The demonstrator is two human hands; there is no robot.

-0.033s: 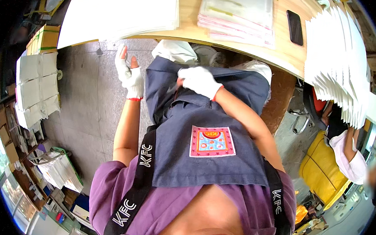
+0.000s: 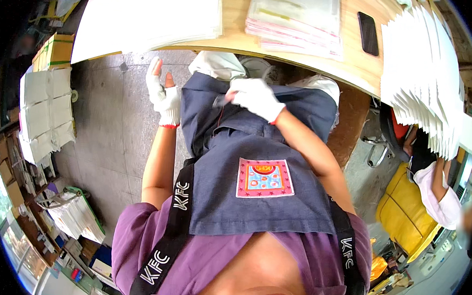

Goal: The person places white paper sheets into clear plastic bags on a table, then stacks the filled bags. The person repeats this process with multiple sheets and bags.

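Observation:
My left hand [image 2: 164, 95], in a white knit glove with bare fingertips, is raised over the floor left of my lap. Its fingers and thumb stand apart with nothing between them. My right hand [image 2: 255, 99], gloved the same way, is above the dark blue apron [image 2: 263, 135] on my lap. Its thumb and fingers are pinched together on a small greyish piece [image 2: 220, 101], too blurred to name. On the table ahead lie a stack of large white sheets [image 2: 163, 13] and a pile of clear plastic bags [image 2: 295, 21].
A black phone [image 2: 368, 34] lies on the wooden table [image 2: 354, 68]. Fanned white folded sheets [image 2: 424, 78] stand at its right end. Stacked white bundles [image 2: 46, 106] are at left. Another person's arm [image 2: 439, 181] shows at right, by a yellow wrapped bundle [image 2: 405, 212].
My right hand has shifted slightly to the right and away from me, lifting the small greyish piece into clearer view. My left hand has hardly moved.

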